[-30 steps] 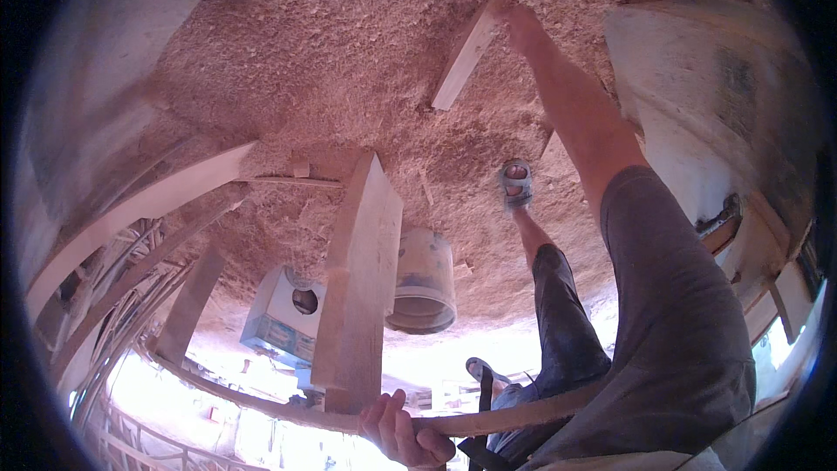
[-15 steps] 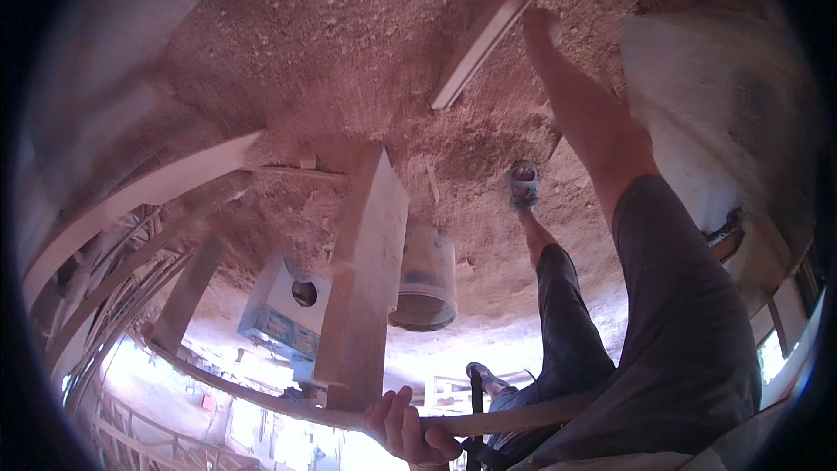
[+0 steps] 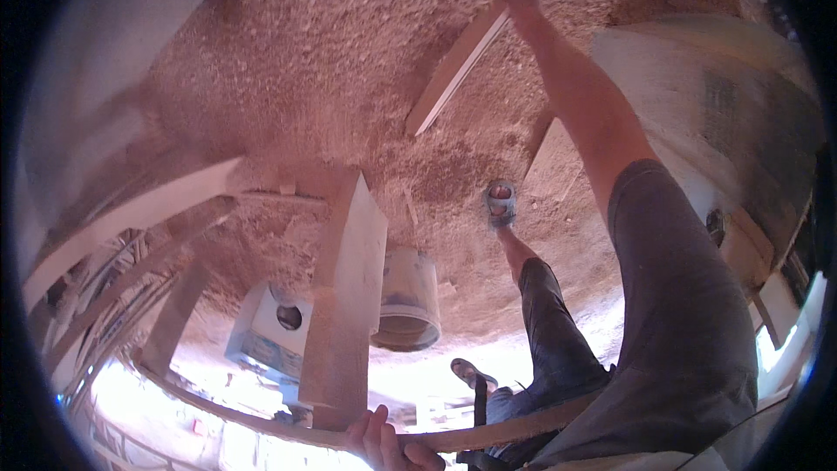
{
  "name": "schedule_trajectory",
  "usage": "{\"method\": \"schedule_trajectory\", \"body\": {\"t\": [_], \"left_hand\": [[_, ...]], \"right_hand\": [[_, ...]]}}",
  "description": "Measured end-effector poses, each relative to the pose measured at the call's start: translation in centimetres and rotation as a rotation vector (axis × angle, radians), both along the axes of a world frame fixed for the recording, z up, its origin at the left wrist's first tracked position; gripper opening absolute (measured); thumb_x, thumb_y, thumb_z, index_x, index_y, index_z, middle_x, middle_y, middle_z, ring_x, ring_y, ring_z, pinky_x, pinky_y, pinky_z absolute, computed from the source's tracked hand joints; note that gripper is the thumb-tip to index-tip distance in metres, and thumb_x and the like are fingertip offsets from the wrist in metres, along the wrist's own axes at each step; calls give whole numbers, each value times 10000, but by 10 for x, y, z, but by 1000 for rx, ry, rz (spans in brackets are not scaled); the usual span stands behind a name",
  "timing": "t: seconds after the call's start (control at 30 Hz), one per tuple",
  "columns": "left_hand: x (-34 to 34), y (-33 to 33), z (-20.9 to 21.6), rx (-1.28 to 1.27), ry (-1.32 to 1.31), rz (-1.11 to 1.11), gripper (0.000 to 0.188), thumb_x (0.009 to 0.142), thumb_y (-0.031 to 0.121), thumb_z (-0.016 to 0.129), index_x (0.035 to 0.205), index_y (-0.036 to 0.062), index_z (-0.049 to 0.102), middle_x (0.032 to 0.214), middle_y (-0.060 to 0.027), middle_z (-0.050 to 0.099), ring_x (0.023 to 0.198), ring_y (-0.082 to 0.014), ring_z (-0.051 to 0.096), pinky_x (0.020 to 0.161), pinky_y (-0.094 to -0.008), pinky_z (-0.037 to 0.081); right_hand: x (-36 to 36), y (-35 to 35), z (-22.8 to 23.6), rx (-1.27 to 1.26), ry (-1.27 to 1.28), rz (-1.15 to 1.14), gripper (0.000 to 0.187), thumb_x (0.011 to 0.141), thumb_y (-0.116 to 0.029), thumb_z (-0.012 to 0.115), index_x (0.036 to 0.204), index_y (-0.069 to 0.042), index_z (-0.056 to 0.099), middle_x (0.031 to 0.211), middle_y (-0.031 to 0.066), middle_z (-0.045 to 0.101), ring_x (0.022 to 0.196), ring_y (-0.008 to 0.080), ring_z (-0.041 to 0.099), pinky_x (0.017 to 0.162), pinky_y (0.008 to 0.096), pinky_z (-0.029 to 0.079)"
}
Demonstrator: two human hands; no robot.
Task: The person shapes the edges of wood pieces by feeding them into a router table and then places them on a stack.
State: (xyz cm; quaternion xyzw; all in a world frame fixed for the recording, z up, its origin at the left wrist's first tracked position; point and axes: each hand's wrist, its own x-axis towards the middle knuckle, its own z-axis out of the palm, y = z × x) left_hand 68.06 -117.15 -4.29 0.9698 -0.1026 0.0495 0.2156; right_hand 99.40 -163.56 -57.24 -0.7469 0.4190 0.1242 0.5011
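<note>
My right arm, in a dark grey sleeve, reaches out over the dusty brown ground. At its end, my right hand (image 3: pixel 523 10) meets a flat wooden strip (image 3: pixel 458 70) lying there; its fingers are blurred, so I cannot make out whether they grip. My left hand (image 3: pixel 390 443) is low in the picture, its fingers curled over a long wooden rail (image 3: pixel 514 429). Just above that hand rises a thick squared wooden post (image 3: pixel 344 323).
Beside the post are a translucent bucket (image 3: pixel 410 301) and a white-and-blue box with a round hole (image 3: pixel 277 324). Long boards (image 3: pixel 157 209) and thin sticks crowd the left. My sandalled foot (image 3: pixel 500 202) is on the ground. A large pale sheet (image 3: pixel 715 96) lies at right.
My right hand has moved farther out along the wooden strip and now meets it. The whole view has shifted slightly; my left hand stays at the rail.
</note>
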Motion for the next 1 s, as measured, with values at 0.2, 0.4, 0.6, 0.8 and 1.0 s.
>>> {"method": "schedule_trajectory", "body": {"t": [0.2, 0.4, 0.6, 0.8, 1.0], "left_hand": [[5, 6, 4, 15, 106, -15, 460, 941, 277, 460, 1131, -80, 679, 905, -270, 742, 796, -397, 696, 803, -534, 525], [-18, 12, 15, 136, 187, 30, 464, 986, 306, 434, 1218, -47, 627, 921, -246, 745, 830, -391, 703, 841, -552, 523], [-6, -5, 24, 89, 272, 90, 384, 942, 309, 488, 1154, 26, 640, 1109, -190, 710, 988, -414, 621, 888, -570, 440], [-2, -13, 30, 74, 188, 121, 287, 866, 224, 571, 1023, 9, 680, 1042, -187, 687, 960, -398, 612, 878, -514, 454], [-8, -12, 28, 48, 83, 149, 324, 839, 244, 672, 1090, 44, 715, 985, -170, 672, 972, -395, 629, 876, -520, 490]], "right_hand": [[8, -6, -48, -364, -54, 106, 336, 846, -211, 766, 1144, -67, 708, 988, 61, 723, 834, 209, 675, 732, 413, 550], [-15, 32, 52, 295, -222, -150, 373, 727, -49, 802, 1084, -20, 697, 1011, 69, 723, 817, 223, 696, 675, 365, 567], [-75, 74, 161, 343, -128, 2, 718, 565, -1, 837, 1245, 46, 612, 1063, 124, 733, 867, 235, 718, 727, 375, 585], [-84, 139, 328, 102, -485, 501, 654, 626, -17, 784, 1260, 7, 627, 1060, 101, 737, 920, 203, 719, 756, 361, 576], [-106, 183, 493, -9, -894, 782, 489, 657, -114, 773, 1128, -68, 649, 1011, 102, 672, 997, 289, 662, 869, 423, 510]]}}
